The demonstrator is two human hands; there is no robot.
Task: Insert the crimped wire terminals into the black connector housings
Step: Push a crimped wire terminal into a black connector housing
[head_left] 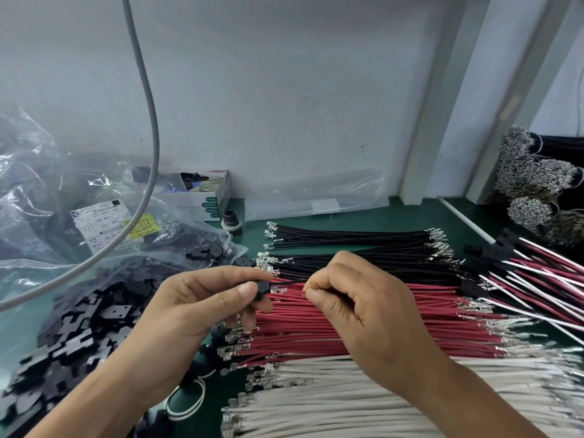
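A black connector housing (264, 287) is pinched in the left hand (189, 314) above the red wires (363, 324) at the bench's (252, 213) centre, w/ a black wire (292, 281) gripped betw. right hand (357, 314) thumb & fingers, its terminal at the housing.

Lighting's pretty soft and even here, kind of cool and a bit flat, no harsh shadows anywhere. The hands only drop faint shade onto the wires under them. Clear plastic bags (38, 172) on the left catch whitish glare. The wide-angle lens bends the grey cable (148, 99) and wall post (442, 99) toward the edges, and the corners go soft and smeary.
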